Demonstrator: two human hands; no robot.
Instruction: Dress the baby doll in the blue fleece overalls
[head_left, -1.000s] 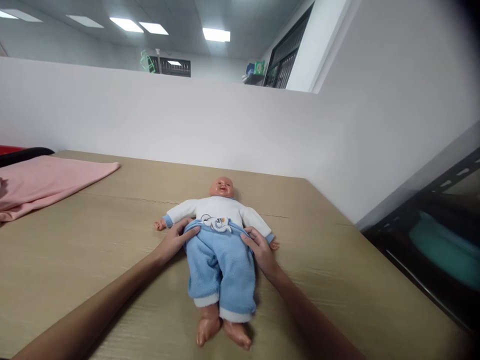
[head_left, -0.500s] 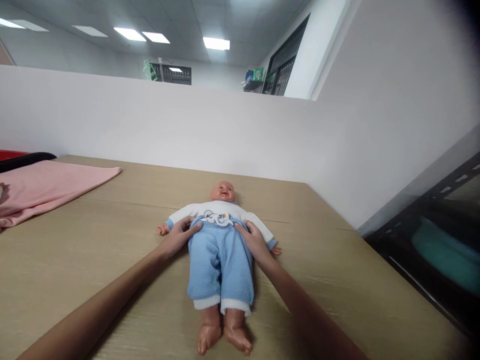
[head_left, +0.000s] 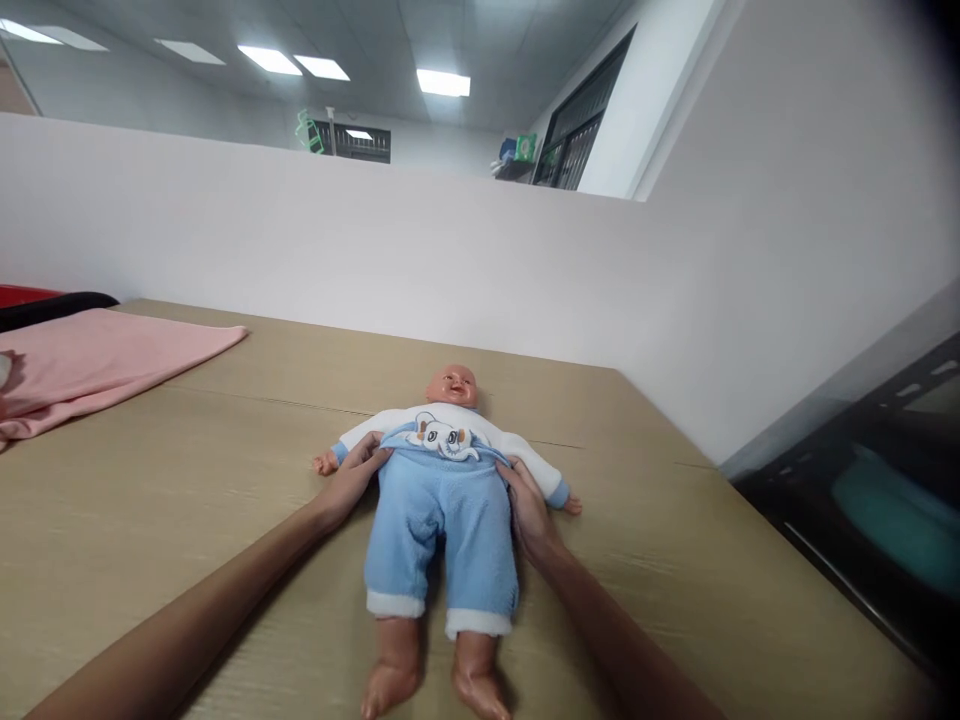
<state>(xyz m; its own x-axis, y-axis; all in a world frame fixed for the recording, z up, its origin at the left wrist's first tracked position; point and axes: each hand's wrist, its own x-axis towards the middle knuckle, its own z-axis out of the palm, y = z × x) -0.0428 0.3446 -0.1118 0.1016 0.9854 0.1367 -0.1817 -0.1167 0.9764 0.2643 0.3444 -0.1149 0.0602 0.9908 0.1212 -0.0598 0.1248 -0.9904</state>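
Note:
A baby doll (head_left: 453, 386) lies on its back on the table, head toward the wall and bare feet toward me. It wears a white top (head_left: 390, 421) with blue cuffs, and light blue fleece pants (head_left: 442, 505) with white hems. An elephant face (head_left: 442, 437) decorates the front at the waist. At the waistband's left side, my left hand (head_left: 360, 468) pinches the blue cloth between thumb and fingers. My right hand (head_left: 529, 505) grips the opposite side of the waistband, some fingers hidden beside the doll. The waistband is stretched wide between both hands.
On the left of the wooden table (head_left: 285, 400) lies a pink cloth (head_left: 127, 355), with a black and red item (head_left: 56, 305) behind it. A low white wall (head_left: 337, 250) borders the far side. A dark rack (head_left: 862, 500) holding something teal stands at the right.
My hands have moved apart, the right one outward, widening the waistband. More of the elephant face shows, and the doll's legs are spread farther apart.

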